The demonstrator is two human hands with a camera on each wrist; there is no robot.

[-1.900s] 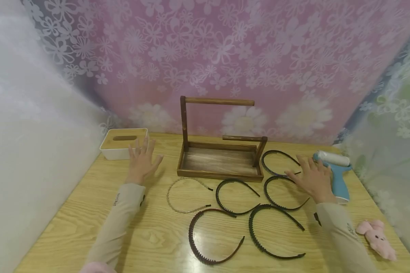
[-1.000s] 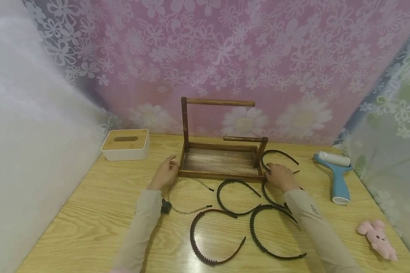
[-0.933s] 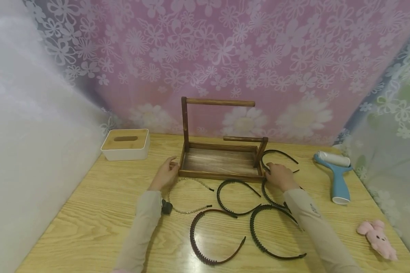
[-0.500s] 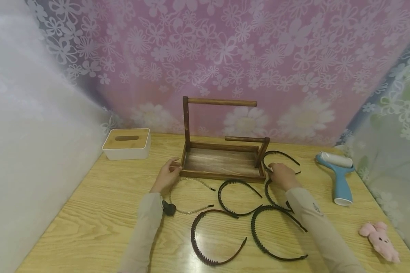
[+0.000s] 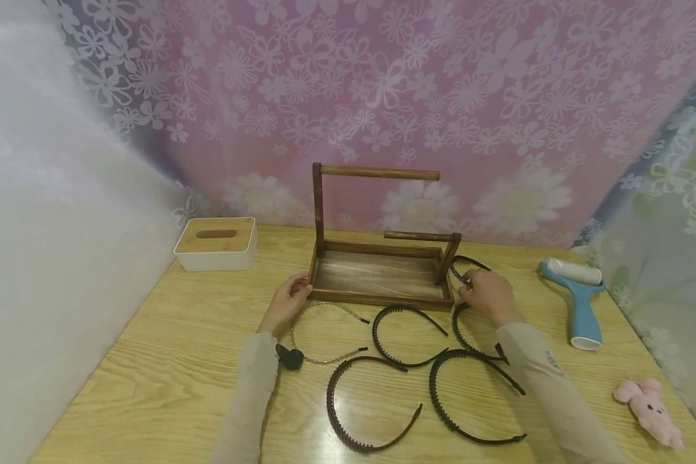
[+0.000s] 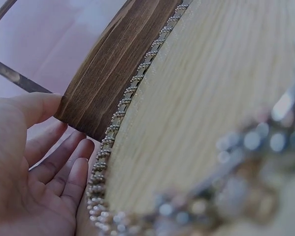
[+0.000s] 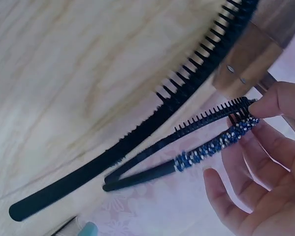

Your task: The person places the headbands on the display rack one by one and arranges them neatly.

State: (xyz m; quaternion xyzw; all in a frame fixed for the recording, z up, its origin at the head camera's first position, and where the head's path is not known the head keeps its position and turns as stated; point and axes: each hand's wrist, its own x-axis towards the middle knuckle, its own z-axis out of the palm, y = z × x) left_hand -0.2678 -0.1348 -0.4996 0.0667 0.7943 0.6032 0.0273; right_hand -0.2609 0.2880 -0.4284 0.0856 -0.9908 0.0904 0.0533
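Observation:
At the left end of the dark wooden rack [image 5: 383,298], my left hand [image 5: 284,306] holds the front corner. In the left wrist view, its thumb lies on the wood [image 6: 103,69] and the other fingers are at the end edge. A thin beaded headband [image 6: 120,114] lies along the rack's front. My right hand [image 5: 490,296] is at the rack's right side. In the right wrist view, it pinches a black toothed headband with blue beads [image 7: 216,147] by its curved top. A black toothed headband [image 7: 152,123] is close below that hand.
More headbands lie in front: a black one [image 5: 377,332], a larger black one [image 5: 435,386] and a dark red one [image 5: 332,406]. A white tissue box [image 5: 214,260] stands left. A blue lint roller [image 5: 582,309] and a pink plush toy [image 5: 652,409] lie right.
Both hands were spread apart at the sides, then came in to the rack. My left hand now holds its corner. My right hand has taken hold of the blue-beaded headband and shifted slightly right.

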